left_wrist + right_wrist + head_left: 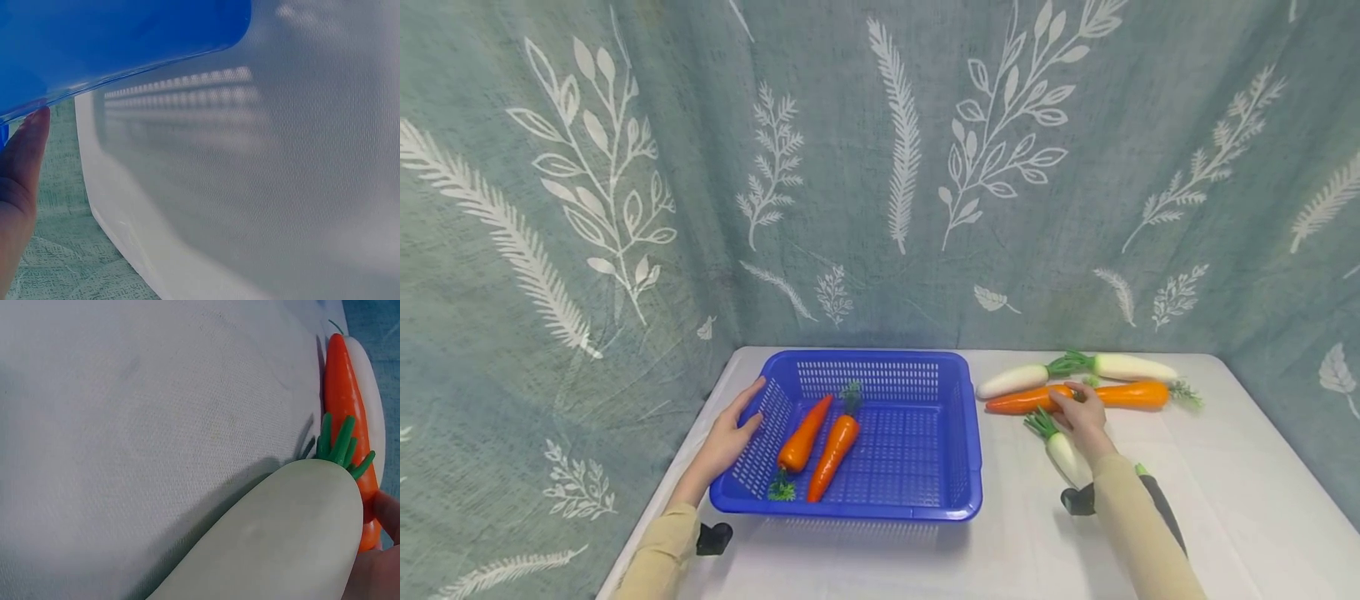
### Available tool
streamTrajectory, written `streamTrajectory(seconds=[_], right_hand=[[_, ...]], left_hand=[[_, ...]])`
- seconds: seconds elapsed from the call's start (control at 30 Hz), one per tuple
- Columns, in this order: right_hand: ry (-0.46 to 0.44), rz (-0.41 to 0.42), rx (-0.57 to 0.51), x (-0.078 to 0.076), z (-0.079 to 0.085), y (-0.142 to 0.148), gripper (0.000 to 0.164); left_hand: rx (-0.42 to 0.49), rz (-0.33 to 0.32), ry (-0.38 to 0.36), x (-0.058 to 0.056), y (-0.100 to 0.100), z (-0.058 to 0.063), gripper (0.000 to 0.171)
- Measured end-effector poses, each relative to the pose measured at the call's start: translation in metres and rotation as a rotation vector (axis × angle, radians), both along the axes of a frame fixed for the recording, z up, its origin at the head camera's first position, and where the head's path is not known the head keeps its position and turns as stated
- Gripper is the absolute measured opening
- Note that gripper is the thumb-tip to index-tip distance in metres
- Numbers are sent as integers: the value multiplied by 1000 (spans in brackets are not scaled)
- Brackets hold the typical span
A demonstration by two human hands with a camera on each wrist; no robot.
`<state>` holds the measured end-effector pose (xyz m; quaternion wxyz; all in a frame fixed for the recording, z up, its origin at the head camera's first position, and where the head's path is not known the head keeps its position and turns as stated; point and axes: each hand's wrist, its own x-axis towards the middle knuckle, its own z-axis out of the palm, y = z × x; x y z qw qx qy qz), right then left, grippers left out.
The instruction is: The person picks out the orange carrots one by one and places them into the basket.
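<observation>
My left hand (730, 437) holds the left rim of a blue plastic basket (850, 513), and a fingertip shows at that rim in the left wrist view. Inside the basket lie two orange carrots with green tops, one carrot (806, 435) beside the other carrot (833, 457). My right hand (1081, 417) pinches another carrot (1022, 402) near its thick end, to the right of the basket. A white radish (1067, 458) with green stalks lies below that hand, partly hidden by the forearm. Large in the right wrist view, this radish (275, 531) is in front of the carrot.
Behind the right hand lie two more white radishes, one radish (1011, 381) on the left and one radish (1135, 367) on the right. Another carrot (1135, 395) lies beside them. A dark, long vegetable (1163, 504) shows behind the right forearm. A patterned curtain (865, 208) borders the white table (1247, 483).
</observation>
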<state>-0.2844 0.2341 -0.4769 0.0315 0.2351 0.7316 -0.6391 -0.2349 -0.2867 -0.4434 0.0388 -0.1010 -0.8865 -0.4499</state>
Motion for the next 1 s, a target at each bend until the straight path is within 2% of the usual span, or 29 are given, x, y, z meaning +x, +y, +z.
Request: streamTrajectory(seconds=[0.27, 0.47, 0.73, 1.0], right_hand=[[18, -38, -149, 6, 3, 4, 61], [32, -46, -256, 9, 7, 10, 64], [58, -30, -288, 10, 13, 19, 65], [84, -49, -332, 9, 18, 25, 64]], left_hand=[[-12, 9, -8, -1, 1, -4, 52], [-8, -1, 7, 0, 1, 0, 51], [-3, -7, -7, -1, 0, 5, 51], [-6, -12, -23, 0, 0, 4, 52]])
